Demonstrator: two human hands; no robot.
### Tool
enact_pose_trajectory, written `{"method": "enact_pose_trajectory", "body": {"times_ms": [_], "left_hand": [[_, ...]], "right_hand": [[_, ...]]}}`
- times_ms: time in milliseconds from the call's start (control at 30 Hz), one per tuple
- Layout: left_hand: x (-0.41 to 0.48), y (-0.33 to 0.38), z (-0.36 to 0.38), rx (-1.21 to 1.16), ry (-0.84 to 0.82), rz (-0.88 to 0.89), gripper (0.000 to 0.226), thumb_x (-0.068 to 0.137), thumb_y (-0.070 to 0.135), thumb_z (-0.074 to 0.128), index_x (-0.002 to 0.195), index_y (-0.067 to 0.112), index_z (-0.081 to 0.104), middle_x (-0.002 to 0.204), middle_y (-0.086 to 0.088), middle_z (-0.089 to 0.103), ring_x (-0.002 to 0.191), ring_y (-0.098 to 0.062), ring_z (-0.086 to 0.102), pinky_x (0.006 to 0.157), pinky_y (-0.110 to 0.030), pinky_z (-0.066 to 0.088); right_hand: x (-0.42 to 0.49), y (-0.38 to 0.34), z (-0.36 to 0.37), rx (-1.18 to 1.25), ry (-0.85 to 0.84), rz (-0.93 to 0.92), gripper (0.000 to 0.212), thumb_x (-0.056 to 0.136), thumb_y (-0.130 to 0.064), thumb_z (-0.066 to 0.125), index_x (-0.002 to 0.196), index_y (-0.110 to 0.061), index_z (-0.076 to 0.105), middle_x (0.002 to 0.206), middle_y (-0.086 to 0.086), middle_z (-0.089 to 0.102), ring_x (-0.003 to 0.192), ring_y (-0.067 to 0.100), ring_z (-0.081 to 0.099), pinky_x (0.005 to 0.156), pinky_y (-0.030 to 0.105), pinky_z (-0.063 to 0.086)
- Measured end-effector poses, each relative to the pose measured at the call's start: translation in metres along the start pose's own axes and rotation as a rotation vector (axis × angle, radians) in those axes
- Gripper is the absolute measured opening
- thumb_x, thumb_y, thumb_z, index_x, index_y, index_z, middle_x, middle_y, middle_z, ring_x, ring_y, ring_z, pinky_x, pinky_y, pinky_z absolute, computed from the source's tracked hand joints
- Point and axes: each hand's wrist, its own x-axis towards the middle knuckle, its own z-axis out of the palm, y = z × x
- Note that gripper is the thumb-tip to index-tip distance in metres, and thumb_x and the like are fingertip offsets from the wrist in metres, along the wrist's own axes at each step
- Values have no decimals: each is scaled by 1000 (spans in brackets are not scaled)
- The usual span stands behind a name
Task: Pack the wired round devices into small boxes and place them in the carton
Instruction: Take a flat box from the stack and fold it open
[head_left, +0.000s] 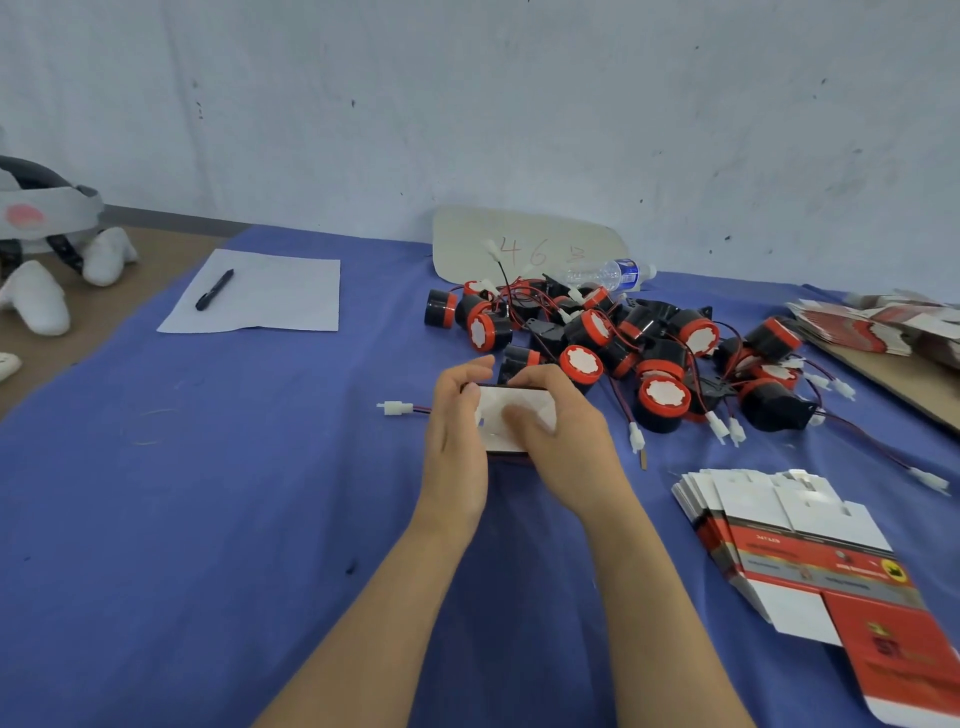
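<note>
At frame centre, we see the left hand (454, 447) and right hand (566, 441) both gripping a small box (524, 397), apparently steadying it to close its flap. Unpacked wired round devices (592, 330) lie heaped just above, within reach.

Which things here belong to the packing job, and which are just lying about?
Job: small white cardboard box, held by the left hand and right hand; pile of black-and-red round wired devices; stack of flat red-and-white box blanks.
Lying about: white paper sheet; black pen; clear plastic water bottle; beige card marked 46.
</note>
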Motion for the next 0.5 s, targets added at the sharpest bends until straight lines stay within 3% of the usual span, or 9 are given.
{"method": "enact_pose_trajectory", "body": {"times_ms": [100,200,267,333,400,467,500], "left_hand": [[1,-3,-1,-6,36,25,29,102,16,32,115,25,56,123,12,56,117,-2,49,98,-24,41],[0,0,-2,25,71,72,32,103,17,30,114,36,53,133,18,48,118,12,43,93,-8,37],[4,1,-3,61,151,76,30,104,22,29,113,40,50,145,18,35,124,13,35,90,1,29],[11,-2,-8,88,206,-17,29,103,29,28,118,30,53,146,10,36,126,3,34,97,-12,29],[18,-3,-10,-9,189,-212,33,101,34,32,103,15,59,116,-6,59,103,-11,50,89,-30,39],[17,0,-10,-225,143,-351,41,99,45,37,90,14,63,72,1,64,69,-11,55,75,-32,42],[16,-1,-10,-322,108,-375,44,97,51,38,95,14,63,59,6,60,56,-8,53,69,-29,43]], "right_hand": [[0,0,0,3,8,-32,23,92,-11,55,100,-33,53,106,-9,58,94,0,51,70,5,38],[-1,-3,2,59,18,-63,27,90,-10,57,97,-36,53,109,-11,57,95,-5,50,72,3,37],[-2,-5,6,110,30,-88,33,88,-9,60,95,-40,52,112,-10,55,96,-7,49,76,3,36],[-4,-8,10,115,60,-126,36,87,-8,61,95,-41,51,113,-8,54,98,-7,49,79,3,36],[-5,-9,14,117,117,-153,39,88,-6,61,95,-43,50,113,-6,54,99,-8,50,80,3,36],[-5,-9,17,156,179,-140,38,89,-8,61,95,-43,49,112,-6,56,100,-9,51,80,6,39],[-4,-8,18,174,194,-124,37,90,-9,60,95,-43,48,110,-9,58,100,-8,52,80,9,42]]}}
